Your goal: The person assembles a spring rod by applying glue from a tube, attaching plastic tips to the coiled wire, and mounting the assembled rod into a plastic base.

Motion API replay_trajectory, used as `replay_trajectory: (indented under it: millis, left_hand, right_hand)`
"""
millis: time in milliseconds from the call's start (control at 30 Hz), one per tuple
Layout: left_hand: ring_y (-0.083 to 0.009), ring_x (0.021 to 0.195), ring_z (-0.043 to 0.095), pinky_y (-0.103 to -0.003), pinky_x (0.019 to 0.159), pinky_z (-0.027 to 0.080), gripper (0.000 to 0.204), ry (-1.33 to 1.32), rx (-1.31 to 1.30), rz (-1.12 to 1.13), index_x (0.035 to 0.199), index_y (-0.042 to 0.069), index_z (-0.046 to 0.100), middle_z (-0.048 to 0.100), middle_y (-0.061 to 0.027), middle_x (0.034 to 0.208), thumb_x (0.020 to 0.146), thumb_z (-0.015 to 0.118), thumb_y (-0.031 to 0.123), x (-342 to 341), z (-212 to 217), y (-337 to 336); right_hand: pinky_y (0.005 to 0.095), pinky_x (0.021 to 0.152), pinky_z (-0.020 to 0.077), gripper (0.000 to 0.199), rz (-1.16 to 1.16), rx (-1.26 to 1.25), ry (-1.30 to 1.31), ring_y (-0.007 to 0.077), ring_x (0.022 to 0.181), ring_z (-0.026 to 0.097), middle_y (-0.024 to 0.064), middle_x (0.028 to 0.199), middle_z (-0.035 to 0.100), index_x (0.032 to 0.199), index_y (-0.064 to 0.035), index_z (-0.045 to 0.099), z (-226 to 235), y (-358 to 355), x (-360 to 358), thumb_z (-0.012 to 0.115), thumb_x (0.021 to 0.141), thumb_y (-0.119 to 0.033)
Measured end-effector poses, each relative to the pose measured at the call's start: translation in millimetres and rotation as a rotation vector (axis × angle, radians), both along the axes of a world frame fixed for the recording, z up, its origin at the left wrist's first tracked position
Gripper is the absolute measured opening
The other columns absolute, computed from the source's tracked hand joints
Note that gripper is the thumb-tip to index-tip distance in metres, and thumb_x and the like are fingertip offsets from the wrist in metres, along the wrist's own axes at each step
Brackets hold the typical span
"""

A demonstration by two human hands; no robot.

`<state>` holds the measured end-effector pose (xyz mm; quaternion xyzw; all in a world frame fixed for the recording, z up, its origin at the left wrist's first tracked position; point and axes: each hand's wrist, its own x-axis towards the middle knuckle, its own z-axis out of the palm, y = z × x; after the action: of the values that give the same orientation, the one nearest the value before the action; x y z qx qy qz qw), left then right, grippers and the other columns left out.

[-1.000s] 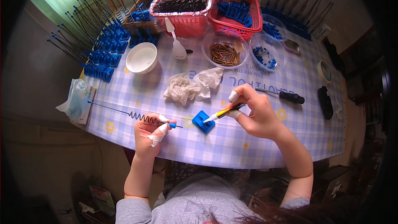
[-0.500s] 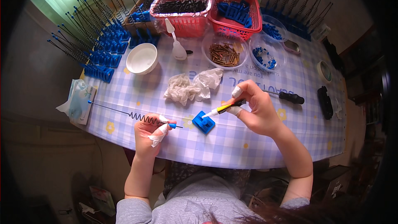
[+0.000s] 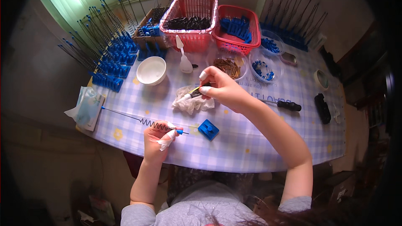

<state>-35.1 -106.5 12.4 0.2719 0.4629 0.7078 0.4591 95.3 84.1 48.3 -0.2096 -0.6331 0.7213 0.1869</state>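
Note:
My left hand point(image 3: 155, 144) pinches a black wire rod with a coiled stretch point(image 3: 146, 121). A blue bead caps its far end, and a blue sleeve point(image 3: 179, 132) sits near the bare tip by my fingers. My right hand point(image 3: 226, 92) is closed on a small yellow and black tube with a white tip point(image 3: 192, 93), held over the crumpled tissue point(image 3: 194, 106); whether the tip touches the tissue I cannot tell. White tape wraps some fingertips on both hands. On the cloth, just right of the wire's tip, lies a blue square base point(image 3: 208, 129) with a raised centre.
Racks of upright coiled wires point(image 3: 111, 71) stand at the left. Behind are a white bowl point(image 3: 151, 70), a white squeeze bottle point(image 3: 185, 63), red baskets point(image 3: 186, 39) point(image 3: 238, 45), a tub of brass-coloured screws point(image 3: 227, 66) and a tub of blue beads point(image 3: 263, 71). A screwdriver point(image 3: 289, 106) lies right.
My right hand has moved the tube up and left, away from the blue base to the tissue. My left hand keeps its pinch on the wire. The whole view has shifted slightly.

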Motion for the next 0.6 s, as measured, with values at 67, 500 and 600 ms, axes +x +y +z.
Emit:
replay_trajectory:
  millis: [67, 500, 600]
  left_hand:
    - [-0.0124, 0.066, 0.056, -0.02, 0.056, 0.043, 0.011, -0.005, -0.007, 0.002, 0.078, -0.001, 0.052, 0.06, -0.0149, 0.077, 0.069, 0.056, -0.004, 1, 2, 0]
    - [-0.0114, 0.061, 0.056, -0.019, 0.053, 0.043, 0.013, 0.017, 0.014, 0.004, 0.078, 0.002, 0.048, 0.06, -0.0155, 0.077, 0.068, 0.056, -0.004, 2, 1, 0]
    - [-0.0146, 0.071, 0.057, -0.025, 0.064, 0.046, 0.012, 0.013, 0.024, -0.036, 0.08, -0.001, 0.052, 0.06, -0.0131, 0.078, 0.069, 0.055, -0.006, 4, 4, 2]
  right_hand:
    - [0.0237, 0.063, 0.0427, 0.021, 0.022, 0.015, -0.028, 0.0117, 0.072, 0.052, 0.0061, 0.084, 0.049, 0.093, -0.0033, 0.04, -2, 4, -14, 0.051, 0.076, -0.002]
    - [0.0245, 0.046, 0.0409, 0.025, 0.013, 0.535, -0.352, 0.0098, 0.052, 0.051, 0.0084, 0.086, 0.055, 0.094, -0.0012, 0.04, -12, -1, -34, 0.053, 0.073, -0.004]
    - [0.0239, 0.049, 0.0417, 0.028, -0.14, 0.715, -0.154, 0.0105, 0.054, 0.052, 0.0074, 0.091, 0.056, 0.097, -0.0017, 0.04, -12, 1, -24, 0.052, 0.072, -0.003]
